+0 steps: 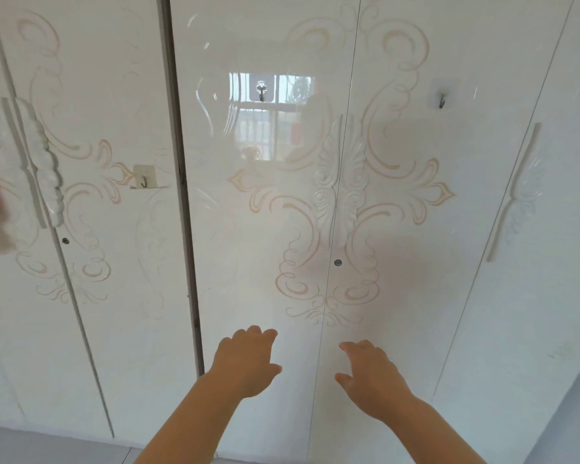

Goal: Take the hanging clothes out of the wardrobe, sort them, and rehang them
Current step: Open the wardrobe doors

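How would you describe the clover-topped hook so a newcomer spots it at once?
On the wardrobe, find the central pair of doors, which meet at the carved handles. On the left door, above handle height, a small hook sits inside the window reflection. Unlike the plain hook on the right door and the cream-backed hook further left, its top is clover-shaped.
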`<state>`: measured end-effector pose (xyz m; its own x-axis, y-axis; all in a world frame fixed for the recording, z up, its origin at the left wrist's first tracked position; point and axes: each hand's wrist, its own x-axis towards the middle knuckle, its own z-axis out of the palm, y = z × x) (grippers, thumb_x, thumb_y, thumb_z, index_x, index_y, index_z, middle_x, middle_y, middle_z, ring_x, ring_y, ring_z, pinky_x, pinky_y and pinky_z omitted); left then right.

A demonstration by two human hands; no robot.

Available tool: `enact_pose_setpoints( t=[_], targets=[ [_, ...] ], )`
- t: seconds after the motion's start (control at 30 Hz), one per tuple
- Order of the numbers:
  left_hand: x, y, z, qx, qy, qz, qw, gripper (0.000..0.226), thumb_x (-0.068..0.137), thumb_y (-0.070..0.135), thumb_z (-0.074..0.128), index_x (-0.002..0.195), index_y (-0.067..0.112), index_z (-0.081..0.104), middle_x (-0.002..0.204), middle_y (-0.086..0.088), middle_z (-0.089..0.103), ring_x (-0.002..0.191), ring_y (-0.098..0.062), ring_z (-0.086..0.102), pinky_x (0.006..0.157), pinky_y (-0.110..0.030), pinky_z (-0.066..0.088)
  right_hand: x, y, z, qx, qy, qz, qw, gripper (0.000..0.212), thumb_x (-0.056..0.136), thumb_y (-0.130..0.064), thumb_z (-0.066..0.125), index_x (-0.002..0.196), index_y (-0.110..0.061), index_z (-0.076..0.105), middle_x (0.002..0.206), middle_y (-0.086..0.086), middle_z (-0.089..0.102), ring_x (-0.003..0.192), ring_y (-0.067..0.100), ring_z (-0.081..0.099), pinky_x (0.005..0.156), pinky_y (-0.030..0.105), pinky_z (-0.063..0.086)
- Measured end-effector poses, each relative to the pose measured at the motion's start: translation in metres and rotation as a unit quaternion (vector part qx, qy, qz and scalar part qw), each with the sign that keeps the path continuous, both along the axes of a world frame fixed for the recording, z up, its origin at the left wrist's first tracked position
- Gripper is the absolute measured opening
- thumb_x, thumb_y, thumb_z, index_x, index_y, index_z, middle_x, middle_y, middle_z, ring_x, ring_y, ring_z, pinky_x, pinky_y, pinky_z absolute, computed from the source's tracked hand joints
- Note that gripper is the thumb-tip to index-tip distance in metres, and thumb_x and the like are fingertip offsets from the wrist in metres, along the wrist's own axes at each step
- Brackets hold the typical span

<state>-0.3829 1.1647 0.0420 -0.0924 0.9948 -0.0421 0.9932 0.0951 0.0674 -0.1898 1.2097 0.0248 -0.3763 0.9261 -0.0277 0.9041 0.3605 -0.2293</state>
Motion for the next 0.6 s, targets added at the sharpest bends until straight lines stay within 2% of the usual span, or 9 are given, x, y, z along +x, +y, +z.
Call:
enact_pose_setpoints(
  t=[0.23,0.4,0.6],
  targets=[
    [-0.044,0.101,0.006,0.049,0.01,-0.065,0.997,0.06,0.094,0.046,0.043,0.146,0.024,0.022,0.144,0.001,0.035,0.131,-0.02,0.034,0.106,-0.035,0.029,-0.042,0.084,0.022,0.032,0.003,-0.047,0.998,0.052,0.096,-0.036,0.046,0.143,-0.02,0.029,0.138,0.002,0.039,0.125,0.021,0.039,0.103,0.031,0.035],
    [-0.069,0.171,0.035,0.152,0.015,-0.115,0.982,0.058,0.095,0.045,0.043,0.145,0.026,0.021,0.145,0.003,0.033,0.132,-0.019,0.032,0.108,-0.034,0.029,-0.067,0.138,0.051,0.084,0.019,-0.074,0.994,0.053,0.097,-0.036,0.044,0.144,-0.021,0.026,0.14,0.0,0.037,0.125,0.019,0.037,0.103,0.03,0.033],
    [-0.065,0.234,0.081,0.261,0.001,-0.155,0.953,0.061,0.097,0.042,0.039,0.148,0.025,0.011,0.153,0.003,0.016,0.142,-0.02,0.011,0.115,-0.037,0.015,-0.075,0.191,0.093,0.166,0.057,-0.097,0.98,0.052,0.096,-0.034,0.045,0.144,-0.022,0.027,0.139,0.0,0.038,0.125,0.02,0.037,0.101,0.029,0.035]
  ],
)
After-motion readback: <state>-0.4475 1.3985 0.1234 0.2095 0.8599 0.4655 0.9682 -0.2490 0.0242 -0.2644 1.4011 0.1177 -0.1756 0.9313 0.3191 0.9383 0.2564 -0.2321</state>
